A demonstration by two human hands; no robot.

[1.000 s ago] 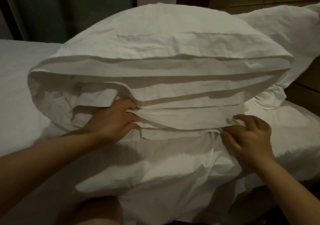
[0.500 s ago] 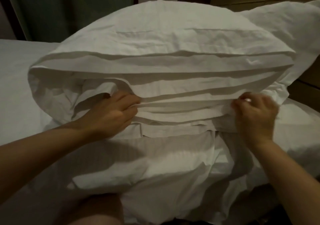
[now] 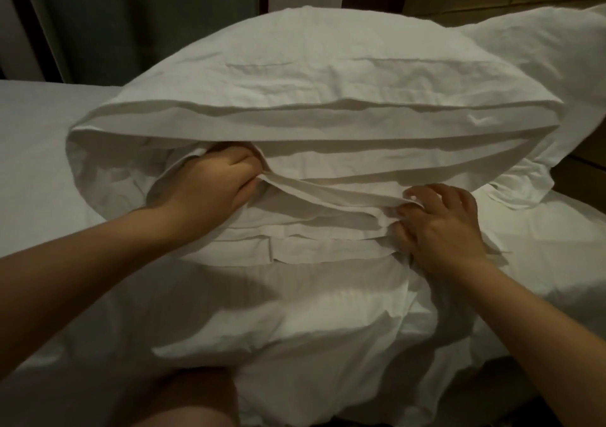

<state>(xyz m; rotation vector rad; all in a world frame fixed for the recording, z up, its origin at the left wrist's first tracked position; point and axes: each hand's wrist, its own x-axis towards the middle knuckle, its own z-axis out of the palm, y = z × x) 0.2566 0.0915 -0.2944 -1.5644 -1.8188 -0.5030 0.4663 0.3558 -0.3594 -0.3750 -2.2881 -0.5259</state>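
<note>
A large white pillow in a white pillowcase (image 3: 314, 78) lies across the bed in front of me, its open end with layered hems facing me. My left hand (image 3: 213, 187) grips a fold of the pillowcase's hem at the left of the opening, fingers curled into the cloth. My right hand (image 3: 442, 223) pinches the other end of the same hem strip at the right, thumb and fingers on the fabric. The strip stretches between both hands.
White bed linen (image 3: 295, 321) bunches below the pillow toward me. The flat white mattress sheet (image 3: 36, 151) spreads to the left. A second white pillow (image 3: 564, 52) lies at the back right against wooden panels. A dark curtain (image 3: 141, 16) hangs behind.
My left hand has moved up and deeper into the pillowcase opening, pulling the hem up. My right hand went up, then came back down and now pinches the hem's right end.
</note>
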